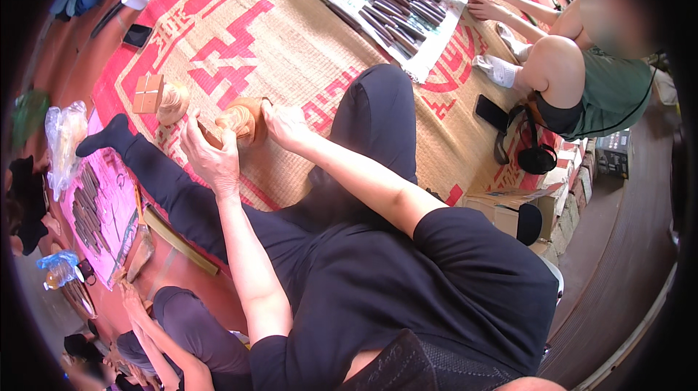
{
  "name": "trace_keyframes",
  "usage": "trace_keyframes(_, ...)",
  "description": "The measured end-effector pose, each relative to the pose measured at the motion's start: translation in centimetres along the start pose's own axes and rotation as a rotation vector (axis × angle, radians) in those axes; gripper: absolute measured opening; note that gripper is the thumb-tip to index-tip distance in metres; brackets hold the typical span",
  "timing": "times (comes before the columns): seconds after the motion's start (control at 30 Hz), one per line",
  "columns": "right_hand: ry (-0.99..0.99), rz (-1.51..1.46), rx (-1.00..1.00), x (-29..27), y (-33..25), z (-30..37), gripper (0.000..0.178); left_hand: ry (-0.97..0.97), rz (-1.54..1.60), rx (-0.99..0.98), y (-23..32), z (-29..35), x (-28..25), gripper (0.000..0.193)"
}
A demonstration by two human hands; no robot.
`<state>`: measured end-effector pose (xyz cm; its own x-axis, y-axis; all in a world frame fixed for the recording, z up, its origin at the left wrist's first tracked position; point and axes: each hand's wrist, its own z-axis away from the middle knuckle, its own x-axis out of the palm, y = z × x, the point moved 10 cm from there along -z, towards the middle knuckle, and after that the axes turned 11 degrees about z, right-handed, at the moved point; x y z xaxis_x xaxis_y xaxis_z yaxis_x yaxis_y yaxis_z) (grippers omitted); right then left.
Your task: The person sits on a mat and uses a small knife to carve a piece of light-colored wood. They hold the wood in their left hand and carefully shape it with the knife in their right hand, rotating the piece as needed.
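Note:
Between my hands, above the woven mat, is a tan carved wooden piece with a rounded, ridged surface. My left hand curls around its left side, fingers bent and thumb toward me. At its right edge, the fingers of my right hand are closed on it; their tips are partly hidden. Just beyond my left hand, a second ridged wooden carving rests on the mat. It sits against a small brown box with a pale band across it.
Many dark sticks or tool handles lie on a white sheet at the far right. A person sits beside them. Phones lie on the mat. Dark rods rest on a pink sheet at left, near another person's arms.

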<state>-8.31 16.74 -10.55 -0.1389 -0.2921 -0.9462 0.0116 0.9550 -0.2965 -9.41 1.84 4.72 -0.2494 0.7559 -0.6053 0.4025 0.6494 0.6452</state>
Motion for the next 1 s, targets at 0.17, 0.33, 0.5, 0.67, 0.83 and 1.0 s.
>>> trace_keyframes(0.17, 0.066, -0.057, 0.090, -2.2, 0.8, -0.5, 0.022, 0.028, 0.022, 0.013, -0.7, 0.5, -0.9, 0.056)
trace_keyframes(0.33, 0.032, 0.000, -0.115, -3.8, -3.2, -0.2, 0.027, 0.005, 0.028, -0.012, -0.4, 0.2, -0.3, 0.056)
trace_keyframes(0.5, -0.358, -0.015, 0.077, 2.3, 1.5, 0.5, 0.036, -0.049, -0.028, 0.030, 1.8, 0.1, 0.5, 0.059)
trace_keyframes(0.67, 0.011, -0.156, 0.073, -2.9, -0.9, -0.5, 0.042, 0.012, -0.018, 0.034, 0.9, 0.2, 0.1, 0.056)
trace_keyframes(0.83, 0.001, -0.155, -0.068, -1.9, -2.6, 0.5, 0.049, -0.036, -0.026, 0.034, 1.5, -0.2, 0.8, 0.059)
trace_keyframes(1.0, 0.028, -0.164, -0.007, 0.4, 0.6, 0.0, 0.046, -0.066, -0.081, 0.007, 2.5, -0.4, 1.8, 0.061)
